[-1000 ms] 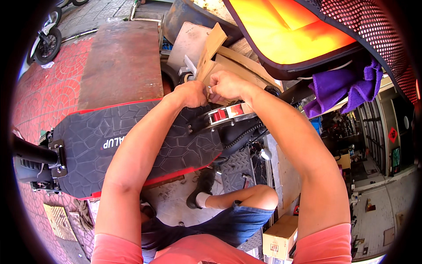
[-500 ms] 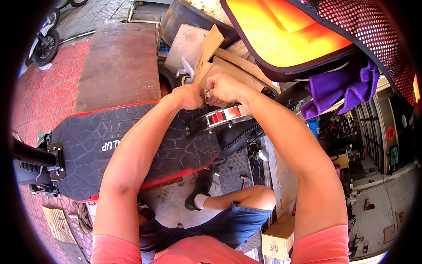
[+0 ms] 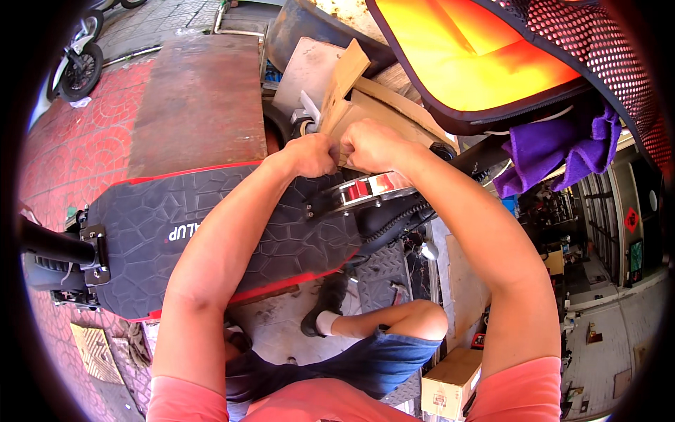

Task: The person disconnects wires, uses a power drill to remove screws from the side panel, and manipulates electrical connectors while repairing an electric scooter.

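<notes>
An electric scooter's black deck (image 3: pixel 151 243) with red edges lies across the view in front of me. Over its far right end, both my hands are close together with curled fingers. My left hand (image 3: pixel 311 155) is closed, its fingertips turned toward the other hand. My right hand (image 3: pixel 373 146) is closed too, just beside it. Whatever is between the fingers is too small or hidden to make out. Right below the hands runs the scooter's rear fender bracket (image 3: pixel 369 188), with red and silver parts. An open cardboard box (image 3: pixel 394 116) stands just behind the hands.
A bag with a bright orange panel (image 3: pixel 485 63) and a purple cloth (image 3: pixel 555 151) hang at the upper right. A brown board (image 3: pixel 197 105) lies on red paving. A small cardboard box (image 3: pixel 450 383) sits near my right elbow. The scooter's stem (image 3: pixel 56 246) is at the left.
The whole view has shifted slightly. My right hand has turned a little, its fingers curling lower, and both hands stay close together above the fender.
</notes>
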`<state>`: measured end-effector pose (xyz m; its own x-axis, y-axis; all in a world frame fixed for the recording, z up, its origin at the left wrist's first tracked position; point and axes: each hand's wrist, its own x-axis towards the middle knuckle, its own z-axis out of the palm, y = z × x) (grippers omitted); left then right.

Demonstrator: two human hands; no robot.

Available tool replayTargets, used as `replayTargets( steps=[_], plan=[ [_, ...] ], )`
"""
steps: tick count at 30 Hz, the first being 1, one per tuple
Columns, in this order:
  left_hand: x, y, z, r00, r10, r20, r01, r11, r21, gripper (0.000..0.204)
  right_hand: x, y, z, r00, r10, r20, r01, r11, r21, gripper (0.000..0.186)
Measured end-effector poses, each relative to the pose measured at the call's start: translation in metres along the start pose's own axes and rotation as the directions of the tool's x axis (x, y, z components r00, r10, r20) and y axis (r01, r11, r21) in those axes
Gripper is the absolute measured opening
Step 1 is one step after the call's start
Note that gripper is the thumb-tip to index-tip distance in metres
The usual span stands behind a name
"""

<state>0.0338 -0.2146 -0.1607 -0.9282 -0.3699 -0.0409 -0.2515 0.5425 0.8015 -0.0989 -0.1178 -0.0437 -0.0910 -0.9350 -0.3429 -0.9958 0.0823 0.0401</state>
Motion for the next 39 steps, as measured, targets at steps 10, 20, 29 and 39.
replayTargets(
  steps=[10,20,29,39],
  plan=[
    [-0.008,0.007,0.005,0.998,0.013,-0.066,-0.011,1.0,0.026,0.029,0.006,-0.001,-0.005,0.878,0.289,0.382,-0.46,0.729,0.506,0.016],
    [0.002,-0.001,0.011,0.995,0.083,-0.058,-0.082,0.996,0.029,0.022,-0.005,-0.017,-0.016,0.994,-0.106,-0.031,0.088,0.928,-0.363,0.019],
    [-0.007,0.01,0.007,0.999,0.039,-0.038,-0.036,0.996,0.086,0.025,0.007,0.016,0.006,0.905,0.292,0.309,-0.377,0.887,0.265,0.023],
    [-0.007,0.002,0.002,0.995,0.098,-0.018,-0.097,0.994,0.047,0.023,-0.007,-0.008,-0.025,0.975,-0.188,0.117,0.2,0.974,-0.106,0.018]
  ],
)
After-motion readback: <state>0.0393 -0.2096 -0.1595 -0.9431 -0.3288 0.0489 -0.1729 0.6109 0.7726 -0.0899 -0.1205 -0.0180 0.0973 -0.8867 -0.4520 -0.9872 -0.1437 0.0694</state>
